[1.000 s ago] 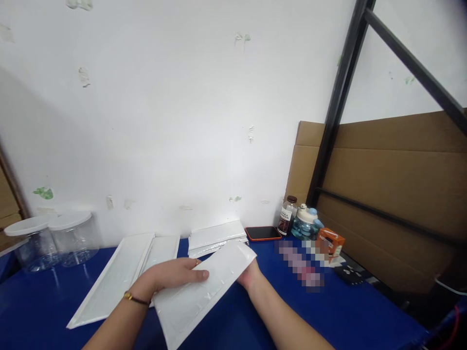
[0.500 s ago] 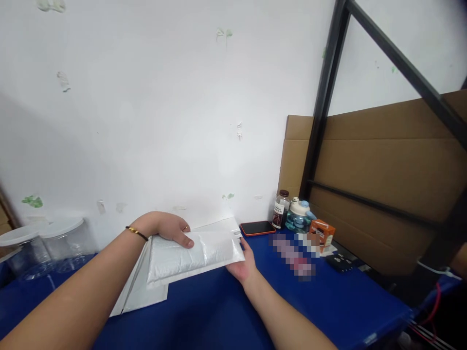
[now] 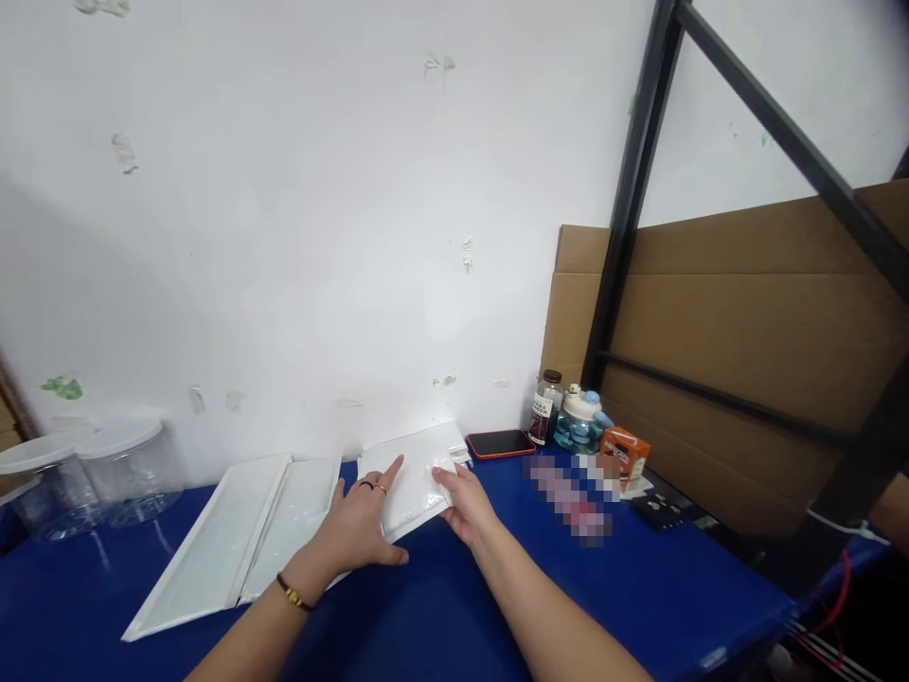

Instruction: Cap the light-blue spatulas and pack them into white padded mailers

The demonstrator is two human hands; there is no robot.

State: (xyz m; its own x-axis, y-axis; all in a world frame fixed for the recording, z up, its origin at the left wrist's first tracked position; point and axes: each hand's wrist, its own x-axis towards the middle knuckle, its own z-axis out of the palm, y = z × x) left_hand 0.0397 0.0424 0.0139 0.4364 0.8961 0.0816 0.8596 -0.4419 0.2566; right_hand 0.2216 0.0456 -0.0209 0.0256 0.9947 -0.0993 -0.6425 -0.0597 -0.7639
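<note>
White padded mailer [image 3: 418, 500], probably light, soft and slick, best taken by its end edges, is over the blue worktop [image 3: 418, 616], right hand [image 3: 469, 504] pinching its right end, left hand [image 3: 359, 528] spread wide at its left.

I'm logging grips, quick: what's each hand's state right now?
Left hand: open, spread over the white padded envelope; contact unclear.
Right hand: closed on that envelope's right end, thumb on top.
</note>
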